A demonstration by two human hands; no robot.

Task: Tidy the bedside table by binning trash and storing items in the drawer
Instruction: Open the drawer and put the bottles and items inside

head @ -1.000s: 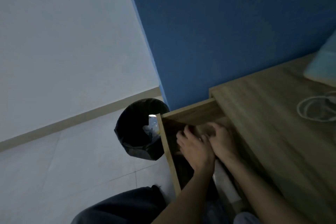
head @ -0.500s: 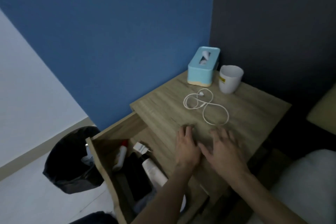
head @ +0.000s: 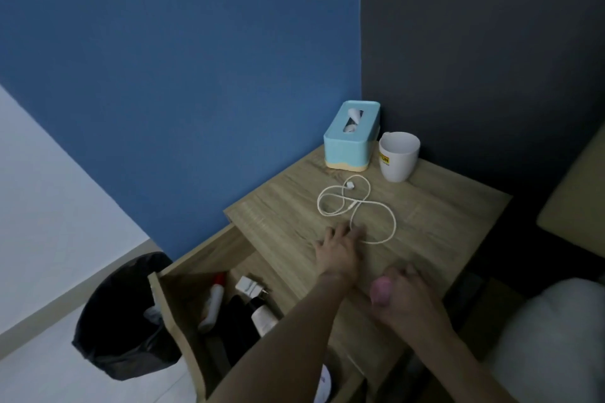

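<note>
1. Cable (head: pixel 353 205): white, lying loose on the counter (head: pixel 442 222) in a figure-of-eight, both loops flat on the wood. One connector end lies inside the far loop.

2. Left grip (head: pixel 339 250): palm down over the counter, on the near side of the cable. The fingers (head: pixel 334 234) are straight and spread and hold nothing. The tips reach the cable's near loop; I cannot tell whether they touch it.

3. Right grip (head: pixel 402 298): nearer to me than the cable and apart from it, just right of my left wrist. The fingers are curled in and the thumb (head: pixel 379 293) lies on top. The picture is blurred here, so I cannot tell whether anything is held.

4. Tissue box (head: pixel 352 137): light blue, upright, beyond the cable against the blue wall.

5. Mug (head: pixel 397 157): white, upright, beyond the cable and to its right, just beside the tissue box.

6. Drawer (head: pixel 170 311): pulled out, to the near left of the cable and below counter level. Inside I see a plug (head: pixel 248 286), a white tube (head: pixel 214 301) with a red cap, a white bottle (head: pixel 263 316) and a dark item I cannot identify.

7. Bin (head: pixel 124 321): black-lined, on the floor, farther left of the cable than the drawer, just beside the drawer front. Pale scraps lie inside.
</note>
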